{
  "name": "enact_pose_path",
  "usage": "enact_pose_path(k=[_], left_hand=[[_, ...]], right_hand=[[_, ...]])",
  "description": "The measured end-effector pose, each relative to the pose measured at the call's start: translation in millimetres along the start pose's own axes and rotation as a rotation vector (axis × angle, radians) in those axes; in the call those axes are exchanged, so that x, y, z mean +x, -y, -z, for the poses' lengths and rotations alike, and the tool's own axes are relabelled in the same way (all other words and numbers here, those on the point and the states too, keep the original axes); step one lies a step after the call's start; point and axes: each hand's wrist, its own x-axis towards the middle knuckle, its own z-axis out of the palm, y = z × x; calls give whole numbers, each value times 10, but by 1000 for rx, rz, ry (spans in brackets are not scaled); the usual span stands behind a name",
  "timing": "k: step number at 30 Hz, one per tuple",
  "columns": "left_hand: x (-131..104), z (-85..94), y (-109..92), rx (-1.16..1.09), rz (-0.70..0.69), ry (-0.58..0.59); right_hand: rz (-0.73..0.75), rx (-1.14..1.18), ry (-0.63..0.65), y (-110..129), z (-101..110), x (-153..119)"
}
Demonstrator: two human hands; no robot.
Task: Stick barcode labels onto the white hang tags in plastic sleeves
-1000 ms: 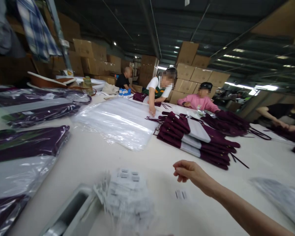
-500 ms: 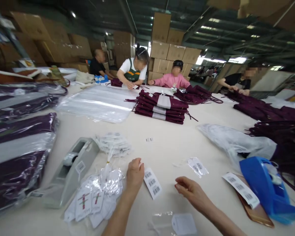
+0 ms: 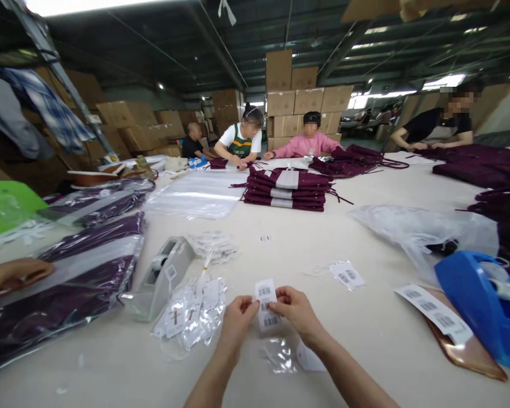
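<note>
Both my hands hold a white strip of barcode stickers (image 3: pixel 264 290) above the table. My left hand (image 3: pixel 239 317) pinches its left edge, and my right hand (image 3: pixel 296 313) grips the right edge with thumb and fingers. Just below them lie a small clear plastic bag (image 3: pixel 280 357) and a white tag (image 3: pixel 309 358), partly covered by my right wrist. To the left is a bundle of white hang tags (image 3: pixel 187 311) in clear wrapping. Another small piece with barcodes (image 3: pixel 347 275) rests to the right of my hands.
A grey tape dispenser (image 3: pixel 164 277) stands left, a blue one (image 3: pixel 478 311) right. Folded maroon garments (image 3: pixel 287 190) are stacked ahead. Another person's hand (image 3: pixel 19 275) touches bagged garments (image 3: pixel 89 272) at left. Beside the blue dispenser, a barcode strip (image 3: pixel 433 311) lies on a copper-coloured phone-like object (image 3: pixel 463 354).
My right hand has moved left and my left hand has closed on the barcode strip, now held between both. The view has shifted left, and another person's hand has appeared there.
</note>
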Motion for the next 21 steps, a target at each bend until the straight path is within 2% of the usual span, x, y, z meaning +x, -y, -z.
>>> enact_pose_path(k=[2,4,7,8,10,13,21], left_hand=[[-215,-101,-101,-176,38,149],[-426,-215,-222,-389,103,279],[-683,-339,-385,-528,206,451],[-746,-365,-423,-506,216,506],[-841,-402,-461,-436,195,599],[-934,-442,-437,-364,133,691],[-1112,-363,-395,-347,24,844]], right_hand=[[32,82,-2,-70,93,-251],[121,70,-111,-141,213,-525],[463,-225,-374,-188,440,-917],[586,-368,-411,-184,517,-1032],[747,-592,-376,-164,649,-1225],[747,-653,-259,-166,751,-1411],[583,-286,-162,-297,641,-1522]])
